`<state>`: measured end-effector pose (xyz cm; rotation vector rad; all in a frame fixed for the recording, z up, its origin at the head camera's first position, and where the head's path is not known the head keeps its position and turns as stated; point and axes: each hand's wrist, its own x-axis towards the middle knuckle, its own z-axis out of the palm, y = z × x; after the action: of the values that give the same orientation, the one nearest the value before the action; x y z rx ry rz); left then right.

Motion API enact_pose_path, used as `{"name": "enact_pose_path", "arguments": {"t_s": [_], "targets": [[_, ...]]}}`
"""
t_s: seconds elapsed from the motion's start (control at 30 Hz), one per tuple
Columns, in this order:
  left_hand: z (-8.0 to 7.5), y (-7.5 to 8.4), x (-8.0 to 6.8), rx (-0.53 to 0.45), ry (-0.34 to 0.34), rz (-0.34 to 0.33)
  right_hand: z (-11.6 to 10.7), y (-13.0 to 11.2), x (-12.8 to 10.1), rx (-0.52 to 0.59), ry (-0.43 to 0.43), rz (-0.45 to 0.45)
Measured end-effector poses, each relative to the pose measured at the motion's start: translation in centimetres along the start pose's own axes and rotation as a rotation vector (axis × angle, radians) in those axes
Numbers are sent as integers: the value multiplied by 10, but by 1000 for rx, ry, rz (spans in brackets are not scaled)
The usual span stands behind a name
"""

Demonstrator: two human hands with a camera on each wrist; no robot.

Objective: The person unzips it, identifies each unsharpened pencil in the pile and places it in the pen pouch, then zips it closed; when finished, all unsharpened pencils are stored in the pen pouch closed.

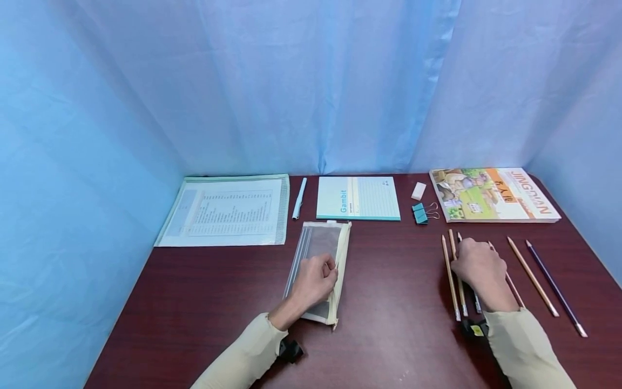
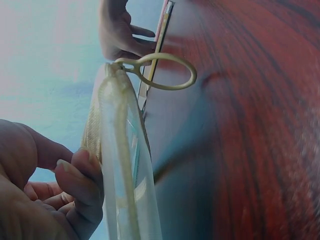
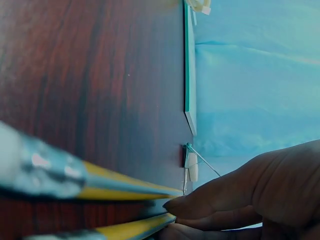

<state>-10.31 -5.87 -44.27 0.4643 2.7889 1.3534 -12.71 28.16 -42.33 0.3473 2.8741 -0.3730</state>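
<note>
A clear zippered pencil pouch (image 1: 316, 237) with a cream zipper edge (image 2: 92, 130) lies in the middle of the table. My left hand (image 1: 315, 281) pinches that zipper edge between thumb and fingers, and the near end with its loop pull (image 2: 190, 75) stands up in the left wrist view. At the right, my right hand (image 1: 481, 265) reaches down among a row of pencils, thumb and fingertips closed around a pencil (image 3: 135, 229). Its middle is hidden under the hand in the head view. Another yellow pencil (image 3: 110, 181) lies beside it, eraser towards me.
Other pencils flank the right hand, including a tan one (image 1: 533, 276) and a purple one (image 1: 556, 289). Along the back are a mesh document folder (image 1: 223, 213), a white pen (image 1: 299, 199), a notebook (image 1: 358, 199), an eraser (image 1: 418, 190), a teal binder clip (image 1: 420, 213) and a book (image 1: 493, 197).
</note>
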Motion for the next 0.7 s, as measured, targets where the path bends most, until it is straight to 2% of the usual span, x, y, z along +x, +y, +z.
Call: {"name": "enact_pose_path", "arguments": {"t_s": [0.23,0.4,0.5,0.67,0.7], "targets": [[1,0,0,3,4,7,2,-4,4,-27,26,-8],[1,0,-1,-8,-8,0,-6,-3,1,-12,-8,14],[1,0,-1,-10,-10,-1,-15,0,-3,26,-4,1],[0,0,-1,-5,-12,-7,-27,4,-8,150,82,-112],[0,0,-1,-3,-12,-8,-28,4,-9,202,83,-132]]}}
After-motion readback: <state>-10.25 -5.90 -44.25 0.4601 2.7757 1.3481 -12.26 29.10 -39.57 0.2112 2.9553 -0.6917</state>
